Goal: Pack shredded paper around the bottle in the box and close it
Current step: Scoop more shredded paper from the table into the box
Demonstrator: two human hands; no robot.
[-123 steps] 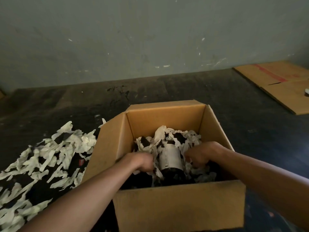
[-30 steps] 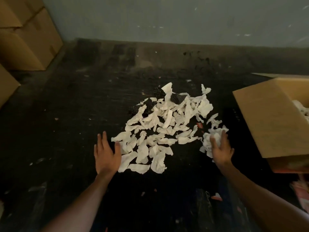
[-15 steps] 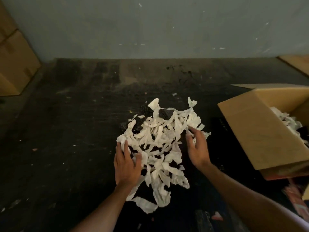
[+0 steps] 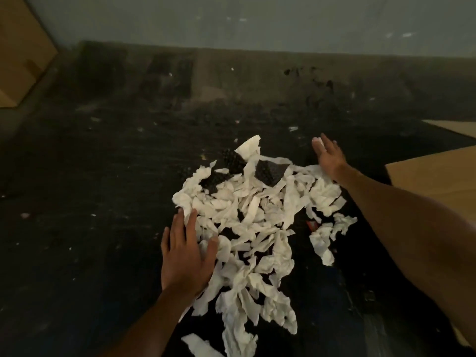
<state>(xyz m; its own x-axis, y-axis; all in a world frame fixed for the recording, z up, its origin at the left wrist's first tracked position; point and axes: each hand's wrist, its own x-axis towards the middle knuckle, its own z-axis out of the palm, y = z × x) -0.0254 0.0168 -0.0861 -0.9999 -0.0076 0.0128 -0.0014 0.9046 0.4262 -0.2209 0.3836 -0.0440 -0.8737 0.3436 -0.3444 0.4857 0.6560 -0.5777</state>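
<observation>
Near edge of the dark floor: loose strips of shredded paper trail toward the camera, thin and scattered, easy to leave behind in a scoop. Left hand lies flat on the pile's left side, fingers spread and straight, palm down, gripping nothing. Mid pile: white scraps mixed with dark textured pieces; the risk is that these get swept up too. A few clumps lie apart on the right, near a small red scrap. Right hand is open at the pile's far right side, fingers extended, holding nothing. If the hands close too loosely, light paper slips out between them. Box shows only as a cardboard side at the right edge; the bottle isn't visible. Carrying across that gap risks spills. Another carton sits far left.
</observation>
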